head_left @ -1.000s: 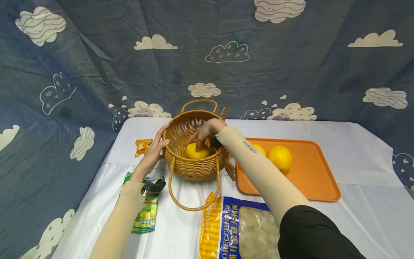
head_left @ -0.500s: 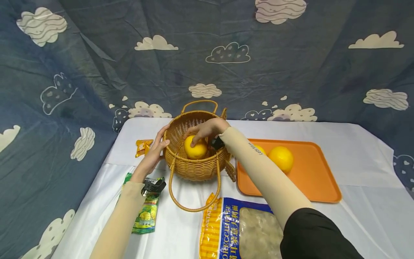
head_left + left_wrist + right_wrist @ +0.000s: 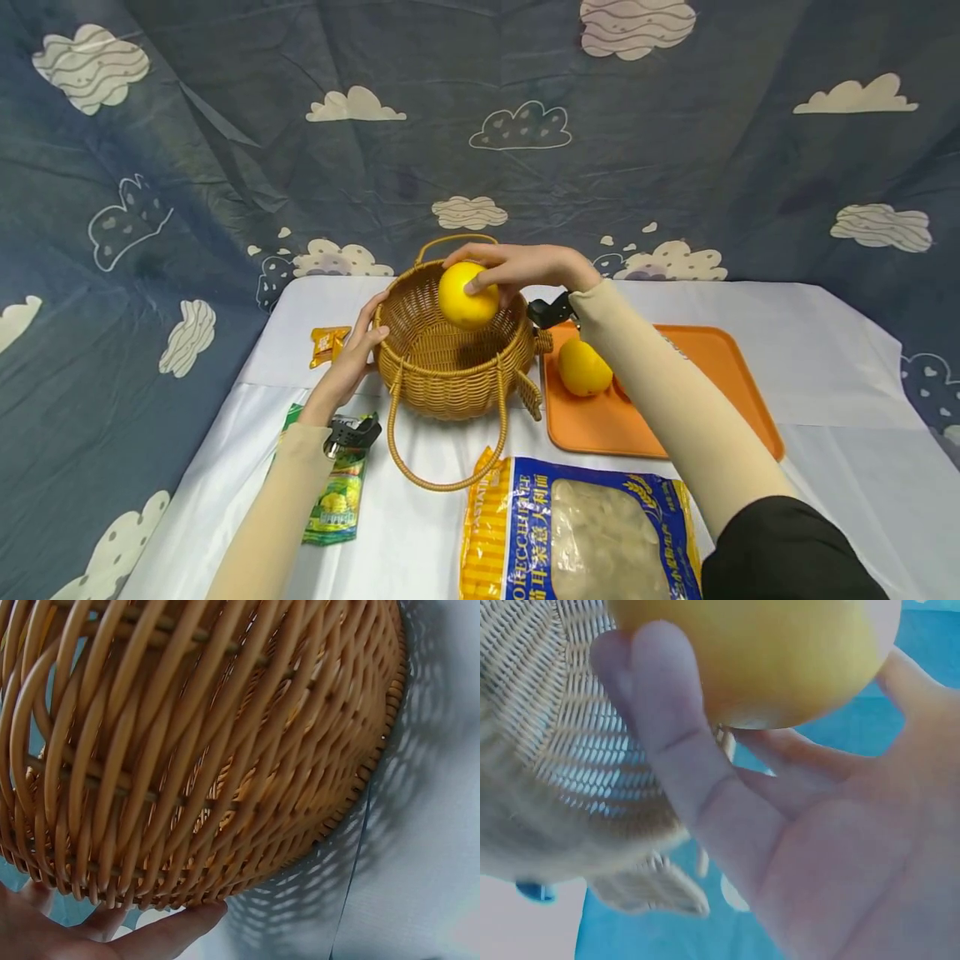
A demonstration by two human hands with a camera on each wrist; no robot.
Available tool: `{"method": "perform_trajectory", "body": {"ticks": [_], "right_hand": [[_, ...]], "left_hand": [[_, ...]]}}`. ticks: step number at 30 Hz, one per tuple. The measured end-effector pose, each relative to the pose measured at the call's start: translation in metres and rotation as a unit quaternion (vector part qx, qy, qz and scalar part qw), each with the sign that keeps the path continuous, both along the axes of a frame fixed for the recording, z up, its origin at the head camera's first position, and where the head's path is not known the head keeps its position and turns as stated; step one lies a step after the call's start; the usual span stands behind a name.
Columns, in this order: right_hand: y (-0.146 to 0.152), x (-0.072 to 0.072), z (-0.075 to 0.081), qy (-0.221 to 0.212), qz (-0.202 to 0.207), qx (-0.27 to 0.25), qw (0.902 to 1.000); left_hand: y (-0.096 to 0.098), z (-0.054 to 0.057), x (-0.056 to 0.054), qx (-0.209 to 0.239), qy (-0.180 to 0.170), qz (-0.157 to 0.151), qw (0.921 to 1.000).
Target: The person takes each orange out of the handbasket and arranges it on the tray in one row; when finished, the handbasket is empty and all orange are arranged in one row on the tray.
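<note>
My right hand [image 3: 532, 271] grips an orange [image 3: 467, 300], a round yellow fruit, fingers over its top and thumb on its near side. The fruit is up at the mouth of a brown wicker basket [image 3: 450, 400], above its bare woven floor. In the right wrist view the thumb lies along the orange [image 3: 780, 667]. My left hand [image 3: 351, 367] rests against the basket's left side with straight, spread fingers, thumb right at the rim. The left wrist view shows fingers [image 3: 172, 930] touching the outer weave of the basket [image 3: 225, 750].
An orange tray [image 3: 720, 358] at right bears another orange [image 3: 581, 367]; my right forearm covers part of it. A pasta bag [image 3: 600, 533] lies in front, a green packet [image 3: 333, 508] under my left wrist, small orange wrapped snacks [image 3: 326, 343] left of the basket.
My right hand has lifted the orange from the basket's floor, up and slightly right. The right forearm has swung right, uncovering one fruit on the tray. My left hand stays at the basket.
</note>
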State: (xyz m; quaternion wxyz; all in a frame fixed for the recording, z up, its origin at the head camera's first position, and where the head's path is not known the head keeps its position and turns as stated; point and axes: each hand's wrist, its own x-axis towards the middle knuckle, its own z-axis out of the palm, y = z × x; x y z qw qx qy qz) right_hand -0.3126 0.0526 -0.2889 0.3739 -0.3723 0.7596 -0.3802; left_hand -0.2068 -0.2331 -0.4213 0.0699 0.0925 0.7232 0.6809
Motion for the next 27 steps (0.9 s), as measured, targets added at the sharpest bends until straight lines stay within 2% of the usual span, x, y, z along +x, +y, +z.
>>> {"method": "perform_trajectory", "body": {"ticks": [4,8,15,21,27], "right_hand": [[0.023,0.005,0.004,-0.008,-0.012,-0.033,0.9994],[0.047,0.011,0.003,-0.007,-0.047,-0.059,0.9971],[0.089,0.025,-0.009,0.000,-0.125,-0.100,0.9871],[0.126,0.038,-0.019,-0.011,-0.152,-0.105,0.9827],[0.162,0.050,-0.031,-0.052,-0.178,-0.132,0.9736]], "left_hand": [[0.000,0.000,0.000,-0.001,-0.002,0.001,1.0000],[0.002,0.002,0.001,-0.005,-0.004,0.005,1.0000],[0.003,0.003,0.002,-0.005,-0.003,0.004,1.0000],[0.003,0.003,0.002,-0.001,0.004,0.002,1.0000],[0.003,0.003,0.003,-0.002,0.005,0.000,1.0000]]}}
